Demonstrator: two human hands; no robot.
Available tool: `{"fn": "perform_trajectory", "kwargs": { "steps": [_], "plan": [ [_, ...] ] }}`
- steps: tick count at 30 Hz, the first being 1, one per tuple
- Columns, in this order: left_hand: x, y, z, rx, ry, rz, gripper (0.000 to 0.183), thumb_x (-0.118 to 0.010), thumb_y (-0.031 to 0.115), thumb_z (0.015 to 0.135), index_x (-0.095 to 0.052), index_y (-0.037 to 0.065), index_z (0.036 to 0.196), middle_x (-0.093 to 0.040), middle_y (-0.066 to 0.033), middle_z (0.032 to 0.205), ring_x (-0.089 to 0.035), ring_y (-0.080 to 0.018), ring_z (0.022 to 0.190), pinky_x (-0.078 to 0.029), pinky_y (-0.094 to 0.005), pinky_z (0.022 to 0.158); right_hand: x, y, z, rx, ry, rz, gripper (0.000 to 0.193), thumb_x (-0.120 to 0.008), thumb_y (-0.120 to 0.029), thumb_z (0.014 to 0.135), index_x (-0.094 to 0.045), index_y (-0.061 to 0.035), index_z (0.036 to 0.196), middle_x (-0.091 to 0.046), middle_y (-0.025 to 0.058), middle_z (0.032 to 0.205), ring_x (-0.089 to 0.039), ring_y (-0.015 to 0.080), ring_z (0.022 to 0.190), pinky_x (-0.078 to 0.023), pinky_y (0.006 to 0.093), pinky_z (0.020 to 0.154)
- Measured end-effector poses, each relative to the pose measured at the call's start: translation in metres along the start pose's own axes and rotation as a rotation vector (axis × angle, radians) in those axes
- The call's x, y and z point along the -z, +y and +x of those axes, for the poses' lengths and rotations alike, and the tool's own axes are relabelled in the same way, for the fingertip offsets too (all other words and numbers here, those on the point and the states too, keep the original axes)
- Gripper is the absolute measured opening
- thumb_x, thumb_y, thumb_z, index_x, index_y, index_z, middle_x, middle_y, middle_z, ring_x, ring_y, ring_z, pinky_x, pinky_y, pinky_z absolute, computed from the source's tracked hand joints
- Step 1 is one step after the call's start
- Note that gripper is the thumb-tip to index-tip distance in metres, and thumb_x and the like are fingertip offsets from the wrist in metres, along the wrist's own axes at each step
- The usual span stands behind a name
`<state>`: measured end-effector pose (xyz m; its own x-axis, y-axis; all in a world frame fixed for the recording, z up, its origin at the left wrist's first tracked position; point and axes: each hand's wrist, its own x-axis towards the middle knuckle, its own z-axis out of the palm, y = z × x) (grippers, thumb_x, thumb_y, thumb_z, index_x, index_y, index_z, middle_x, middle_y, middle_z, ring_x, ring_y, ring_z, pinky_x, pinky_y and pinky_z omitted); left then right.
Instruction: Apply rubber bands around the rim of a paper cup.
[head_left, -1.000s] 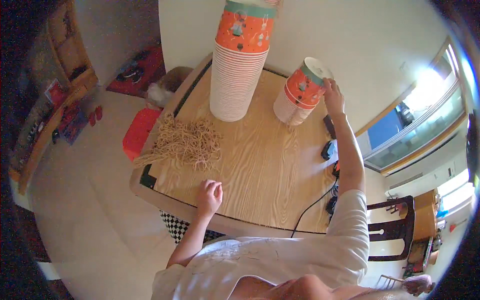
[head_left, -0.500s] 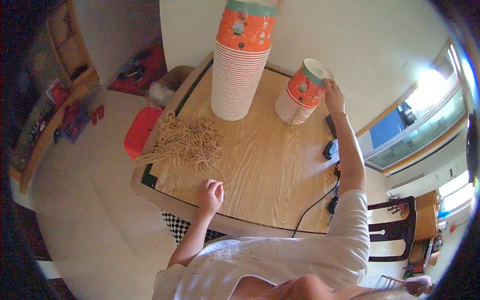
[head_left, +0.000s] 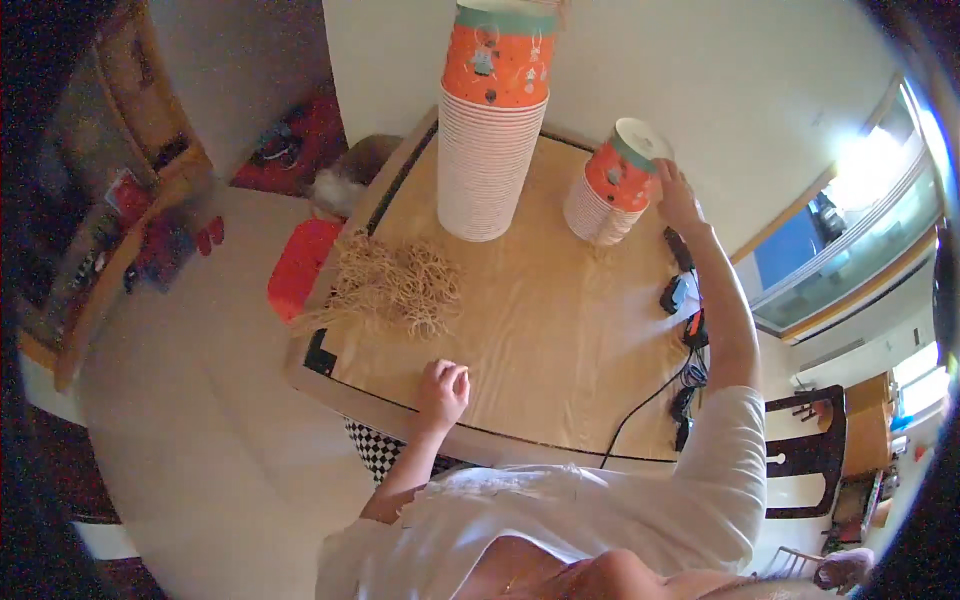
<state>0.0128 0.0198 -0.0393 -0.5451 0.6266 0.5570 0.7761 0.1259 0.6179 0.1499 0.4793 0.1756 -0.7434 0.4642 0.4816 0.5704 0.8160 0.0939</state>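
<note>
While the left fingers (head_left: pixel 456 379) curl closed, the right fingers (head_left: pixel 671 180), outstretched, touch the shorter cup stack (head_left: pixel 609 192).

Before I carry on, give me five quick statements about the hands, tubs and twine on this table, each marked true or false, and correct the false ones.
1. The right hand is at the right side of the shorter tub stack. True.
2. The left hand is buried in the twine. False: the left hand is apart from the twine, by the near edge of the table.
3. The taller tub stack stands left of the shorter one. True.
4. The twine is wound in a neat ball. False: it lies in a loose, tangled heap.
5. A black cable runs along the table's right part. True.
</note>
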Motion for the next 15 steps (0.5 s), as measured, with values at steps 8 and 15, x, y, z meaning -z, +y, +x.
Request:
{"fn": "perform_trajectory", "kwargs": {
  "steps": [8, 15],
  "plan": [
    [0.000, 0.002, -0.008, 0.071, -0.023, -0.034, 0.010, -0.065, 0.006, 0.072, -0.060, 0.006, 0.080, -0.056, -0.0094, 0.080, -0.055, -0.0279, 0.077, -0.045, -0.0383, 0.069, 0.000, 0.009, -0.002, 0.091, -0.009, 0.080, 0.071, -0.046, 0.014, 0.058, -0.034, -0.0040, 0.126, -0.036, 0.0184, 0.128, -0.043, 0.0398, 0.113, -0.041, 0.0421, 0.092],
    [0.002, 0.004, -0.004, 0.034, 0.023, -0.018, 0.008, -0.065, 0.010, 0.071, -0.060, 0.009, 0.078, -0.056, -0.0060, 0.078, -0.055, -0.0254, 0.075, -0.044, -0.0383, 0.066, 0.011, 0.021, 0.017, 0.035, -0.202, 0.108, 0.065, -0.049, 0.011, 0.065, -0.037, -0.0093, 0.126, -0.041, 0.0162, 0.123, -0.046, 0.0364, 0.111, -0.042, 0.0401, 0.091]
  ]
}}
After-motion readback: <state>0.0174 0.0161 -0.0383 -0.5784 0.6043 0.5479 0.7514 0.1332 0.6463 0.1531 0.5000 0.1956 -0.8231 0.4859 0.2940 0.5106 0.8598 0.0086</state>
